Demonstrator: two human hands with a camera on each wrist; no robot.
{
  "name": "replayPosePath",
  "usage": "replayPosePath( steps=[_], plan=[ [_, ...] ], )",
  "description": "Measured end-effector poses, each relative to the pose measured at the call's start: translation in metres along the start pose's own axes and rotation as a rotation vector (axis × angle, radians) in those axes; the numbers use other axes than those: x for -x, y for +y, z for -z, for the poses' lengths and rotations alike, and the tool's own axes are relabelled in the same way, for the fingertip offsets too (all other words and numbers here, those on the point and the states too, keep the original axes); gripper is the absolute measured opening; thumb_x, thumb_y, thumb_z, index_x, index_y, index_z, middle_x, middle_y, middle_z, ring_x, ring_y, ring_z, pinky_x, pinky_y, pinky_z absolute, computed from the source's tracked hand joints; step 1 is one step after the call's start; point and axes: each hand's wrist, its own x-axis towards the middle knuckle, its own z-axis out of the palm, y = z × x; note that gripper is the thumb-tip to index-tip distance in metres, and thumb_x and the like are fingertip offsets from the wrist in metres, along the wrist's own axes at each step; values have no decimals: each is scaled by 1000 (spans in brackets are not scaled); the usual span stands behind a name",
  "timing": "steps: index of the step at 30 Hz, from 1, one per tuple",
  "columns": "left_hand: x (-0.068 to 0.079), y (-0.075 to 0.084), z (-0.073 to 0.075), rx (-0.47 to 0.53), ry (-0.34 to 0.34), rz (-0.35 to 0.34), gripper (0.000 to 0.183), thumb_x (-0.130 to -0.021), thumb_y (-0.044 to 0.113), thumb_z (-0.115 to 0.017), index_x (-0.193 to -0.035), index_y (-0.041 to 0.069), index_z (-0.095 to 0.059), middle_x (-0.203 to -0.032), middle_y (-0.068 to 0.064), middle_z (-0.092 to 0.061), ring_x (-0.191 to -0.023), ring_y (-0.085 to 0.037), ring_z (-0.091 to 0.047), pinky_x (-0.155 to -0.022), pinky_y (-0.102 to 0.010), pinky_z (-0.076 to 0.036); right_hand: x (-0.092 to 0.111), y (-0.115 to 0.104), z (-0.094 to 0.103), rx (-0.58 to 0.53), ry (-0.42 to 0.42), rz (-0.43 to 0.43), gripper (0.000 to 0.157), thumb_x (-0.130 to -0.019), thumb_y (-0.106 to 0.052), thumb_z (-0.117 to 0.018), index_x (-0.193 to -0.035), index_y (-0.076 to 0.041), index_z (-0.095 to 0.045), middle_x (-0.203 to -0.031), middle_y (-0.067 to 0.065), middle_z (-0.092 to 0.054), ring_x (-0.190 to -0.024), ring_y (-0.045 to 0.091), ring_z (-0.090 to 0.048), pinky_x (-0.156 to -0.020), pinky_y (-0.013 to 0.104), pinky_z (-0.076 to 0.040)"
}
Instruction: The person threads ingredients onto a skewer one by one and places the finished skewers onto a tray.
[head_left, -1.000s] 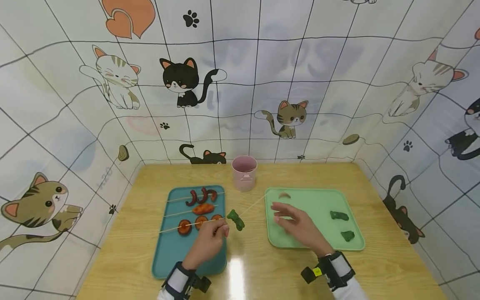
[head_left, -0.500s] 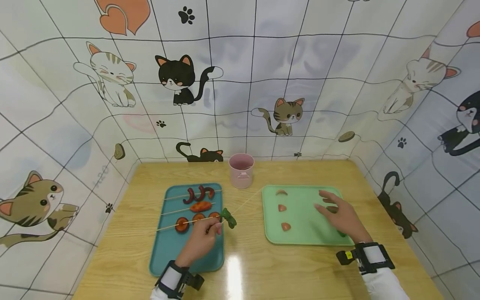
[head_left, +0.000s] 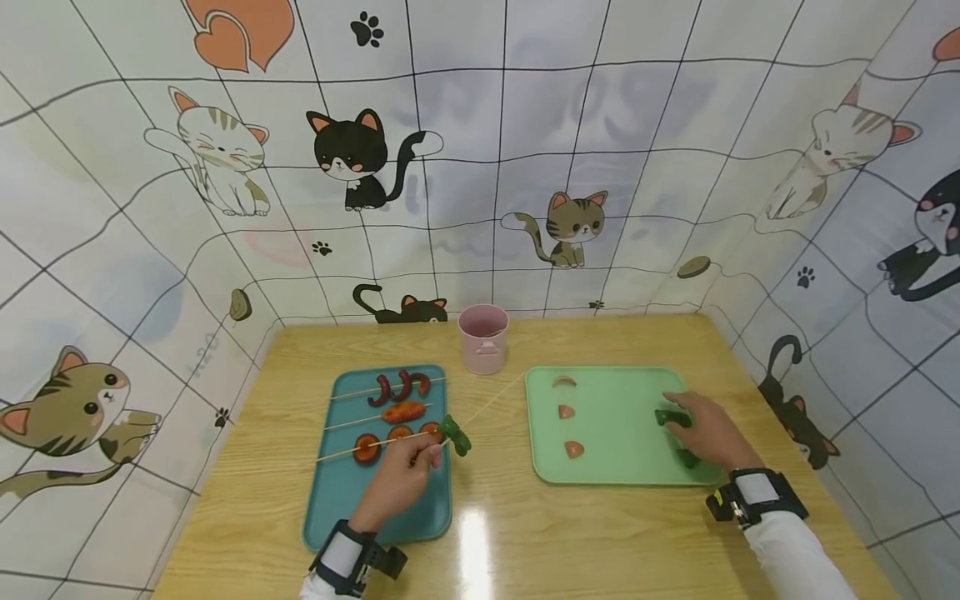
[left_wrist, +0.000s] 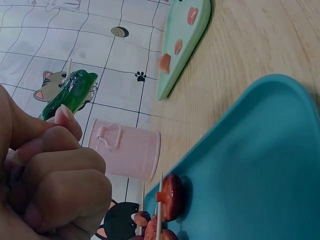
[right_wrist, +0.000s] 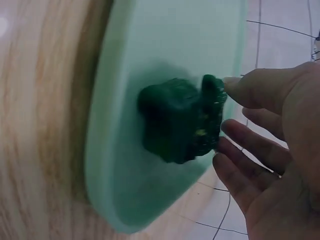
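Note:
My left hand point(head_left: 401, 479) pinches a thin wooden skewer just below a green pepper piece point(left_wrist: 72, 92) threaded on it; the skewer's bare tip slants up toward the green tray. It is held over the right edge of the blue tray point(head_left: 375, 508). Over the right end of the light green tray point(head_left: 615, 425), my right hand point(head_left: 712, 433) has thumb and fingertips at a second green pepper piece point(right_wrist: 212, 115). Another dark green pepper piece point(right_wrist: 167, 122) lies close beside it, partly under the hand in the head view.
On the blue tray lie skewers of curled sausages point(head_left: 405, 389), an orange-red piece point(head_left: 403, 412) and round brown mushroom-like pieces point(head_left: 366, 448). Several small pinkish pieces point(head_left: 573, 450) line the green tray's left side. A pink bucket point(head_left: 483, 346) stands behind, between the trays.
My right hand has moved right across the green tray and down to the green pepper piece, its fingers closing in. The left hand keeps its skewer, shifted only slightly.

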Motion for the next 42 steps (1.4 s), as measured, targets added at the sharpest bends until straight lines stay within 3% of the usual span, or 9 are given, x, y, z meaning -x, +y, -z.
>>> replayPosePath(
  steps=[4,8,15,26,34,42],
  plan=[
    [0,-1,0,-9,-4,3,31,-108,8,-51,-80,1,-63,-61,3,-40,-48,-3,-29,-53,-21,-30,-2,5,-5,28,-16,6,49,-95,-9,-70,-139,6,-57,-138,36,-53,-127,58,-49,-101,69,-42],
    [1,-1,-1,-5,-3,6,32,-108,9,-50,-80,1,-63,-61,3,-38,-47,-3,-29,-52,-21,-30,-2,6,-8,44,20,13,38,-95,-6,-69,-129,10,-63,-129,34,-56,-119,55,-55,-96,66,-46],
    [3,-2,-1,-11,2,18,31,-108,10,-50,-81,2,-64,-61,3,-40,-47,-3,-29,-51,-22,-30,-2,6,-11,6,50,-27,30,-95,-8,-70,-120,7,-68,-123,30,-60,-111,49,-60,-90,62,-50],
    [4,-4,-1,-6,-9,15,32,-109,10,-49,-81,2,-63,-61,2,-40,-46,-3,-29,-52,-22,-31,1,-3,-8,-85,41,-115,36,-96,-12,-70,-127,2,-58,-126,29,-65,-111,44,-64,-85,55,-54],
    [5,-4,-1,-17,-17,12,31,-109,9,-49,-82,2,-63,-61,3,-39,-46,-4,-29,-52,-21,-31,-1,-17,-6,-194,91,-133,44,-97,-36,-72,-129,-8,-61,-125,24,-70,-113,44,-67,-69,32,-52],
    [7,-3,-2,-8,-18,7,31,-109,8,-48,-81,2,-63,-61,3,-37,-46,-2,-28,-50,-21,-29,-2,-50,-2,-269,126,-80,46,-98,-43,-68,-131,-11,-67,-120,16,-74,-115,40,-68,-86,49,-55]
  ],
)
